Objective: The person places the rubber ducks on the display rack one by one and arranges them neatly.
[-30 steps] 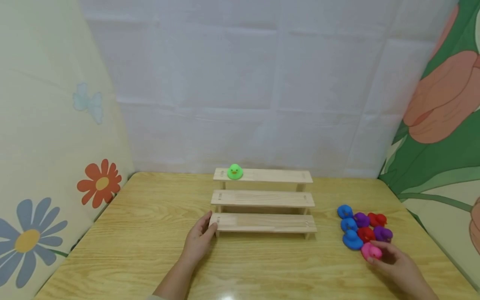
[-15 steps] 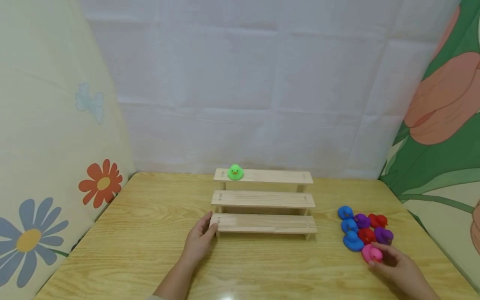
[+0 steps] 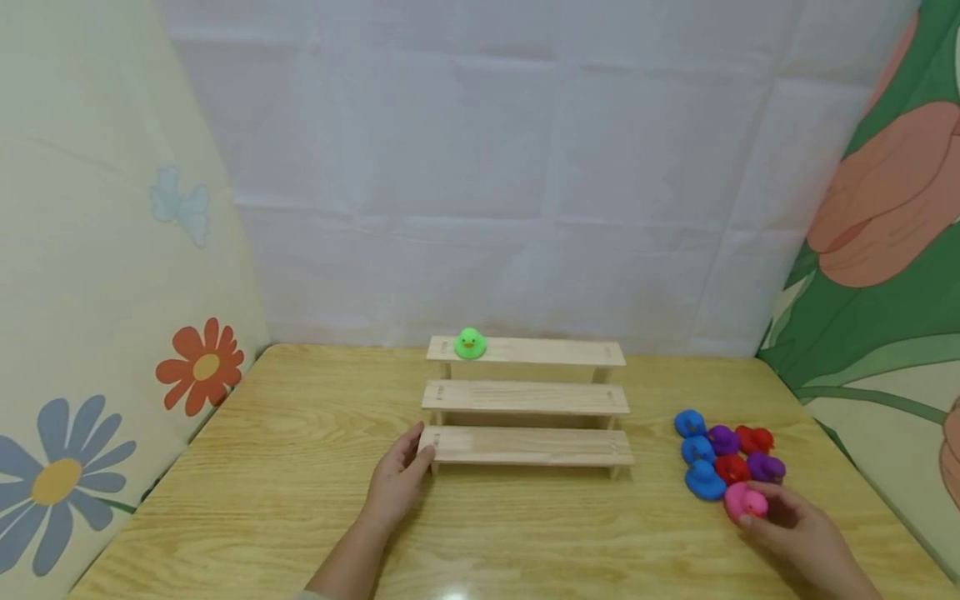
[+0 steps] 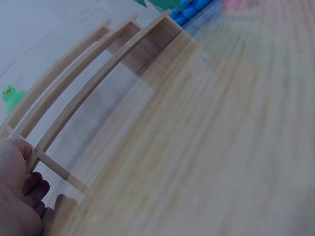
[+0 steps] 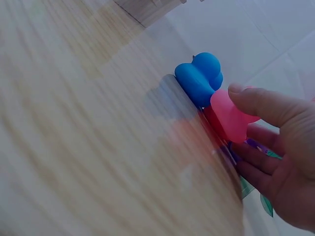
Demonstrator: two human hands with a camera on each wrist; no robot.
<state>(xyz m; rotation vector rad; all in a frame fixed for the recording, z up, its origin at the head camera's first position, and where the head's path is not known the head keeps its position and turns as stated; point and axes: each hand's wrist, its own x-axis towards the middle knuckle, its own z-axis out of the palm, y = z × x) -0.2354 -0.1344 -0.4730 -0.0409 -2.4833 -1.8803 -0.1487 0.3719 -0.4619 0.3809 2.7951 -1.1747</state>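
Observation:
A pink rubber duck (image 3: 745,502) is pinched between the thumb and fingers of my right hand (image 3: 802,533), at the near end of the duck group. In the right wrist view the thumb lies on the pink duck (image 5: 229,115). My left hand (image 3: 397,479) grips the left end of the lowest board of a three-step wooden shelf (image 3: 532,447). The left wrist view has its thumb by the board end and the fingers curled below. On the left of the top step sits a green rubber duck (image 3: 470,343).
Beyond the pink duck, several ducks stand close together: blue ones (image 3: 705,480), red ones (image 3: 732,469) and purple ones (image 3: 767,468). The wood-grain table (image 3: 300,433) carries everything. A white cloth (image 3: 510,167) hangs behind, with flower-patterned panels (image 3: 90,292) at the sides.
The pink duck has shifted very slightly to the right in my right hand. My left hand, the shelf and the other ducks stay as they were.

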